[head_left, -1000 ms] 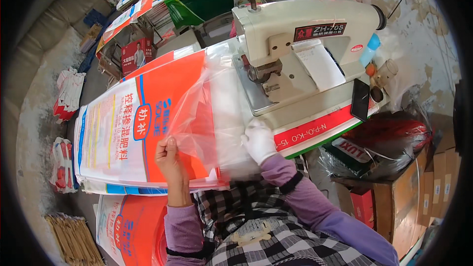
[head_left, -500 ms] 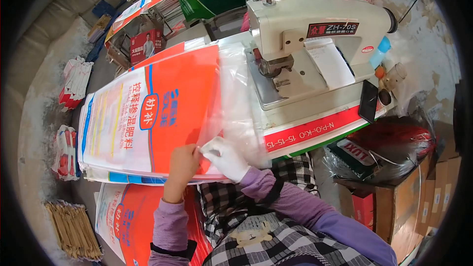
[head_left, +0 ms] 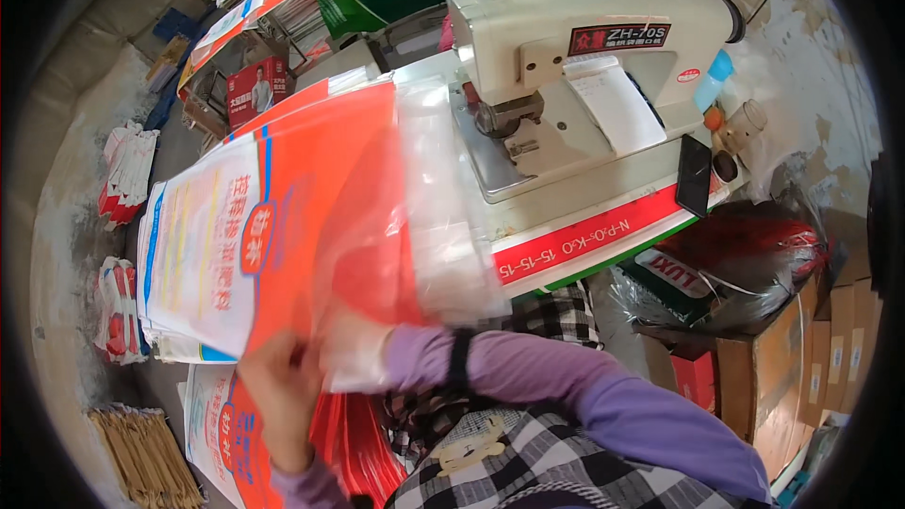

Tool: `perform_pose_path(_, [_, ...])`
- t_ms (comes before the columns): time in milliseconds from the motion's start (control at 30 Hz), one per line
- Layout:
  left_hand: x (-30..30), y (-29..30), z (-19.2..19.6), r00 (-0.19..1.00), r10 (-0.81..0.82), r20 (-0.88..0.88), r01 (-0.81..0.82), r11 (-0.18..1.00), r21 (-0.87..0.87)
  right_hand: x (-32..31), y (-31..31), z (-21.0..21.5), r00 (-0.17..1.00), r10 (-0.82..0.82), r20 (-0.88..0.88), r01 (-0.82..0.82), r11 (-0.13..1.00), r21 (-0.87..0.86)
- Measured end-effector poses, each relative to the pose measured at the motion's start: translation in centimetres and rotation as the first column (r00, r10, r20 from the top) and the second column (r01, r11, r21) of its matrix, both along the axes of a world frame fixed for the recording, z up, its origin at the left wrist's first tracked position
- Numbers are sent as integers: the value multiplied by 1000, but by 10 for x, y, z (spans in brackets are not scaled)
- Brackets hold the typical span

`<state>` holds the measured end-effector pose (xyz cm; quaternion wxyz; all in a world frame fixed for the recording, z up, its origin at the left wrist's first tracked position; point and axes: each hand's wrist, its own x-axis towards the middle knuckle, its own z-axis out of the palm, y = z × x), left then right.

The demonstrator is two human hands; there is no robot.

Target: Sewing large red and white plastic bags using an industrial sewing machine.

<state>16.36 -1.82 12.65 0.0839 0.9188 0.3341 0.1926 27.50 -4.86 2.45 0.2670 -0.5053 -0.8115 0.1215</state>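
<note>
A pile of orange and white woven sacks [head_left: 316, 160] lies before me. Clear plastic liner film [head_left: 438, 188] sticks out on their right side. My bare left hand [head_left: 278, 386] is closed on the near edge of the top sack, which is lifted and blurred. Next to it, my white-gloved right hand [head_left: 353, 349] lies partly behind the clear film, its fingers smeared by motion. Right of the pile stands a cream bag sewing machine [head_left: 528, 57], with neither hand on it.
More orange sacks [head_left: 240, 443] lie lower down by my left forearm. On the machine rest a white notepad [head_left: 617, 104] and a black phone [head_left: 693, 174]. Cartons [head_left: 778, 377] stand at right. Bundles of folded brown sacks [head_left: 146, 457] and a red box [head_left: 256, 90] are at left.
Both hands have moved left and toward me, drawing the near edge of the top sack along and lifting it. The view has shifted slightly.
</note>
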Motion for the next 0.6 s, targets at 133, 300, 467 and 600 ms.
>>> perform_pose_path(133, [-74,-25,16,993,-9,-119,17,998,65,12,89,-111,914,-277,-296,341,920,191])
perform_pose_path(300, [-139,-45,-1,929,370,-12,-370,929,19,140,7,-19,139,-619,-773,733,589,-340])
perform_pose_path(467, [-126,-25,-16,967,228,113,-239,965,103,139,-22,2,306,-829,-468,915,120,385])
perform_pose_path(600, [-124,-19,-22,831,432,351,-424,900,-102,158,-15,-45,824,-470,-317,555,781,285])
